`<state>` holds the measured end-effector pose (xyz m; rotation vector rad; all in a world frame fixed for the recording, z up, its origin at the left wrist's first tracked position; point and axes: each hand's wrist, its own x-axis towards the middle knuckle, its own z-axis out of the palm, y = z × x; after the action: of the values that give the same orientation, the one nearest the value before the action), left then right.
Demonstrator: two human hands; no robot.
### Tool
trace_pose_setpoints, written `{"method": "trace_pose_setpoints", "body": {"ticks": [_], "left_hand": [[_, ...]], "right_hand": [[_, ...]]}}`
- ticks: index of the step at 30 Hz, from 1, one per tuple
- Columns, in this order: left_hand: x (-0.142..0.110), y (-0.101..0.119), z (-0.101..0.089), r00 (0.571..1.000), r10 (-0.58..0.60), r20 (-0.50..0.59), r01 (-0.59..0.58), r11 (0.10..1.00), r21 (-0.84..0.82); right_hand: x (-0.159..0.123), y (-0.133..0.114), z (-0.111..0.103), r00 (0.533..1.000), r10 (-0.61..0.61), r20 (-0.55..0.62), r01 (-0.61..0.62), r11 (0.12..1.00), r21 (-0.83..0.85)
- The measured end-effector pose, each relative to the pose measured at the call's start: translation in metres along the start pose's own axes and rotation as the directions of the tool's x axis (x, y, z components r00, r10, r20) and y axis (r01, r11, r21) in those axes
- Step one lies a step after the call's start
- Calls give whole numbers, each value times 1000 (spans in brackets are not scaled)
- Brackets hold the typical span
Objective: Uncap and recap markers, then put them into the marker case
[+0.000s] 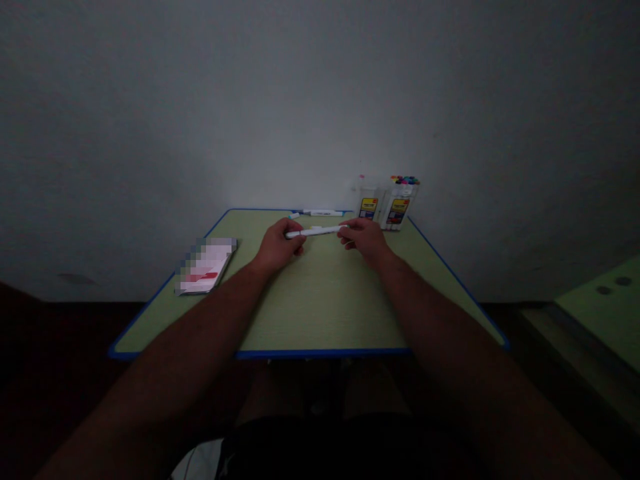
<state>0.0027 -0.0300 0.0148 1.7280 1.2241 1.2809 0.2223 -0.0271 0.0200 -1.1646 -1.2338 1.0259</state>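
A white marker pen (pixel 320 231) lies level between my two hands, just above the far half of the table. My left hand (pixel 280 245) has its fingers closed round the marker's left end. At the opposite end, my right hand (pixel 367 240) pinches the marker between thumb and fingers. Just behind it, another white marker (pixel 324 213) rests along the table's back edge, with a small pale-blue-ended cap or piece (pixel 294 216) to its left. Fingers cover both ends of the held marker.
The pale green table (pixel 320 313) has a blue rim and stands against a grey wall. At the back right are two clear marker cases (pixel 399 207) (pixel 369 203), the right one full of coloured tops. A phone or tablet (pixel 207 267), partly blurred, lies at the left.
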Motion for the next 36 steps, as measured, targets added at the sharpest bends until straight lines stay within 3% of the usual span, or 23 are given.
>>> {"method": "trace_pose_setpoints", "body": {"ticks": [10,15,32,36], "left_hand": [[-3,6,0,996,-75,50,74,997,7],[-3,6,1,998,-62,7,62,998,27],[-5,5,5,1000,-13,7,13,999,34],[-5,7,6,1000,-7,4,7,999,-32]], "right_hand": [[-3,2,0,996,-4,92,7,1000,-25],[-5,1,0,995,0,99,2,1000,-14],[-7,2,-2,993,-47,105,45,999,24],[-5,2,-3,994,-52,101,50,999,18]]}}
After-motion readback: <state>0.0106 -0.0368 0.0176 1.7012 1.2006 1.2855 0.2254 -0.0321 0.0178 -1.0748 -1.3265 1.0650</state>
